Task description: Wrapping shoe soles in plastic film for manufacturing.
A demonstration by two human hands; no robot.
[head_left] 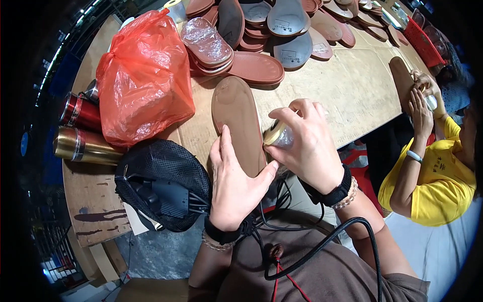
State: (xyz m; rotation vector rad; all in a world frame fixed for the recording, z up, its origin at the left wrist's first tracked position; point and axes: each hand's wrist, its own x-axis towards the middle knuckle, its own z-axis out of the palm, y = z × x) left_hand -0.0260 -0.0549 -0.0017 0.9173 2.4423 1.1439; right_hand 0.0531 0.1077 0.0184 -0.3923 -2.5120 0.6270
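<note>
A long brown shoe sole (236, 116) lies lengthwise in front of me at the table's near edge. My left hand (234, 176) grips its near end, with fingers on the upper face and thumb at the right edge. My right hand (307, 141) is closed round a small roll of clear film (279, 135), held against the sole's right edge. Whether film is stuck to the sole there, I cannot tell. Beyond the sole sits a stack of reddish-brown soles (209, 45), its top wrapped in shiny clear film.
On the left are a red plastic bag (143, 80), a gold flask (83, 145), a red flask (83, 110) and a black mesh bag (166, 176) with cables. Several grey and reddish soles (292, 48) are piled at the back. A co-worker in yellow (432, 176) handles another sole (401, 80).
</note>
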